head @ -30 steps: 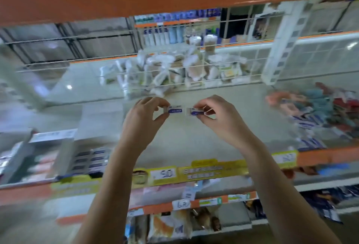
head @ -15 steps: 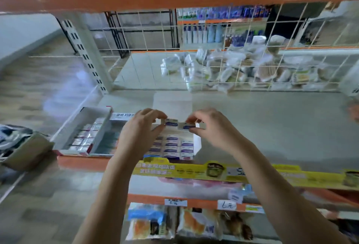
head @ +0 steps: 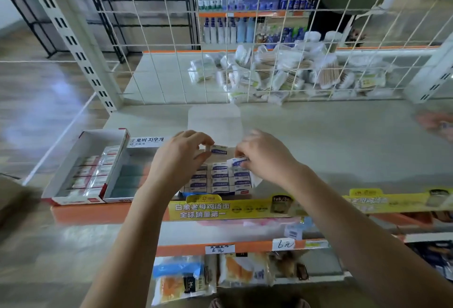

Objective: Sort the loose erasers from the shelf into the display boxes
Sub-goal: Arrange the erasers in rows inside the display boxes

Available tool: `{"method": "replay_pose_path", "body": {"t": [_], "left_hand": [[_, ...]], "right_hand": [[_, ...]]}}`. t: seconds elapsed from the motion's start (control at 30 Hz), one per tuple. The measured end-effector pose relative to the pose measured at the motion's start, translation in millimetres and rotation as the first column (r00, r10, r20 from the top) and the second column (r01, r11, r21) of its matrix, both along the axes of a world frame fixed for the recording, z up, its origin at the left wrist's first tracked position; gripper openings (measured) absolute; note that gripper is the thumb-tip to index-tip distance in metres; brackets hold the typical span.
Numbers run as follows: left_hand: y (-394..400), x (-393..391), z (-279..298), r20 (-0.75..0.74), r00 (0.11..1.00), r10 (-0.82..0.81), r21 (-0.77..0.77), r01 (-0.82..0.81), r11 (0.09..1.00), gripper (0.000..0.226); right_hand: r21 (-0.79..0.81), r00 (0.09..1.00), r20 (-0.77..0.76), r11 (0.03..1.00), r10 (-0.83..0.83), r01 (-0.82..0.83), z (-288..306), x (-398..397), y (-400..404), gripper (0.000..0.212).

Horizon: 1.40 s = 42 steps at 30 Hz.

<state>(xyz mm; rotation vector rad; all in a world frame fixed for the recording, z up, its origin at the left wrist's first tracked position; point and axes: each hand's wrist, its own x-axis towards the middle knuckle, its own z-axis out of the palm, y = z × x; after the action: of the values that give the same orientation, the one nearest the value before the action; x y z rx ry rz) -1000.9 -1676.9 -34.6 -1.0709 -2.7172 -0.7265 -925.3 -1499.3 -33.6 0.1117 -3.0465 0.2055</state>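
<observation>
Both hands over the shelf (head: pixel 318 140), above the display box of blue-and-white erasers (head: pixel 220 180).

Left hand (head: pixel 180 158): thumb and forefinger pinch one end of a white eraser with a blue band (head: pixel 219 150). The eraser sticks out to the right of the fingers (head: pixel 196 139), roughly level, its far end free, held clear above the rows in the box.

Right hand (head: pixel 263 158): fingers curled down, pinching a second eraser (head: pixel 237 161) at its right end. This one is tilted, its left end dipping toward the back right of the box, just above or touching the packed rows; cannot tell which. The two held erasers are near each other but apart.

The box holds neat rows of matching erasers, labels up. Just left of it, an open grey-lined box (head: pixel 127 172), contents blurred. Further left, a red-and-white display box (head: pixel 83 167) with a column of wrapped erasers toward its front.

Behind the shelf, a wire grid panel (head: pixel 171 50) with piled white packets (head: pixel 282 74) beyond. A yellow price strip (head: pixel 220 209) along the shelf front; packaged snacks (head: pixel 210 275) on the shelf below.
</observation>
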Motion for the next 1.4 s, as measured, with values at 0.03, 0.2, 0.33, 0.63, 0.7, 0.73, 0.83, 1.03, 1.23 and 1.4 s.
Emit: {"method": "replay_pose_path", "body": {"t": [0.03, 0.2, 0.33, 0.63, 0.7, 0.73, 0.83, 1.03, 1.23, 1.4], "left_hand": [[0, 0, 0, -0.007, 1.0, -0.004, -0.004, 0.004, 1.0, 0.019], [0, -2, 1, -0.034, 0.999, -0.022, -0.06, 0.019, 0.998, 0.021], [4, 0, 2, -0.053, 0.998, -0.032, -0.09, 0.027, 0.996, 0.021], [9, 0, 2, -0.051, 0.997, -0.059, -0.16, 0.05, 0.986, 0.022], [9, 0, 2, -0.05, 0.997, -0.06, -0.173, 0.051, 0.984, 0.022], [10, 0, 2, -0.05, 0.997, -0.06, -0.177, 0.05, 0.983, 0.022], [11, -1, 1, -0.052, 0.997, -0.06, -0.193, 0.049, 0.98, 0.021], [14, -3, -2, -0.053, 0.997, -0.058, -0.248, 0.043, 0.968, 0.022], [19, -5, -9, -0.082, 0.994, -0.074, -0.301, 0.046, 0.953, 0.02], [27, -1, -11, -0.087, 0.993, -0.077, -0.281, 0.05, 0.958, 0.02]], "right_hand": [[0.01, 1.0, -0.001, 1.0, -0.004, 0.004, -1, 0, -1, 0.02], [-0.016, 0.996, 0.034, 0.997, -0.079, 0.079, -8, -2, -4, 0.02], [-0.004, 0.991, 0.084, 0.994, -0.104, 0.105, -7, -2, -7, 0.022], [-0.038, 0.984, 0.044, 0.984, -0.171, 0.173, -5, 1, -11, 0.021], [-0.028, 0.984, 0.035, 0.984, -0.175, 0.176, -5, 1, -12, 0.021], [-0.022, 0.985, 0.035, 0.985, -0.17, 0.171, -5, 1, -12, 0.021], [-0.008, 0.987, 0.032, 0.987, -0.157, 0.158, -5, 1, -14, 0.022], [-0.121, 0.984, 0.004, 0.977, -0.176, 0.175, -10, 4, -10, 0.024], [-0.198, 0.963, -0.11, 0.955, -0.248, 0.223, -8, 14, 2, 0.027], [-0.242, 0.938, -0.029, 0.913, -0.345, 0.328, -12, 17, 7, 0.042]]}}
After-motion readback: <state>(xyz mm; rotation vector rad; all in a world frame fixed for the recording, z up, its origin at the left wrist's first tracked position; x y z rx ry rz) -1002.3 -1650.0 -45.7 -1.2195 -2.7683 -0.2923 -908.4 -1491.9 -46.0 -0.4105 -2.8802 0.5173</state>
